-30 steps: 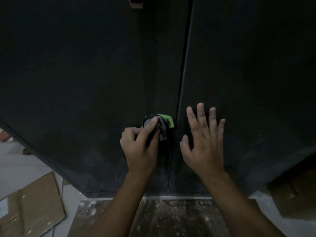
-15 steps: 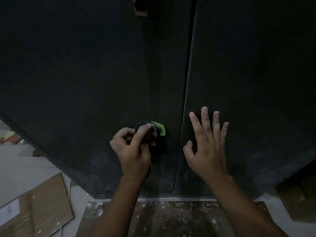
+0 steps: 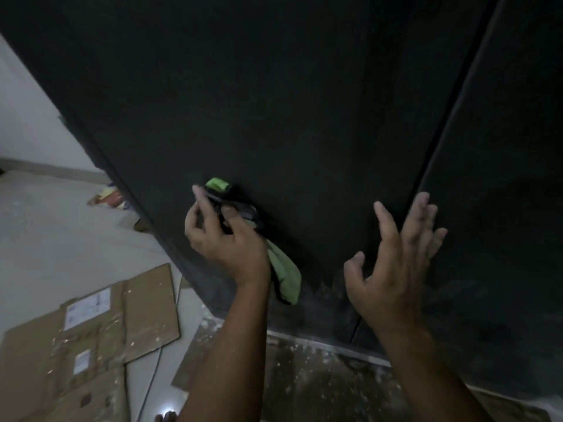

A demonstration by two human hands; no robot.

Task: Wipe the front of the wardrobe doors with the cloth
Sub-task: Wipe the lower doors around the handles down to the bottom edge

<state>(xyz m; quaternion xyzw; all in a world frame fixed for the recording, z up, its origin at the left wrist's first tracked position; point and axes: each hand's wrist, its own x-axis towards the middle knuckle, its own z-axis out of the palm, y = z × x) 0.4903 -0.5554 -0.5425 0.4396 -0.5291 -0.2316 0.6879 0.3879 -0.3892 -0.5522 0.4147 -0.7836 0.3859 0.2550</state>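
One cloth (image 3: 285,274), gripped by left hand (image 3: 227,240) against wardrobe door (image 3: 274,102); right hand (image 3: 393,269) splayed.

The left hand (image 3: 227,242) and right hand (image 3: 393,269) are bare, as are both forearms (image 3: 234,345) down to the view's lower edge.

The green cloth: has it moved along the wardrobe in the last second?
Yes. The green cloth, gripped by the left hand, has slid left, away from the seam between the doors.
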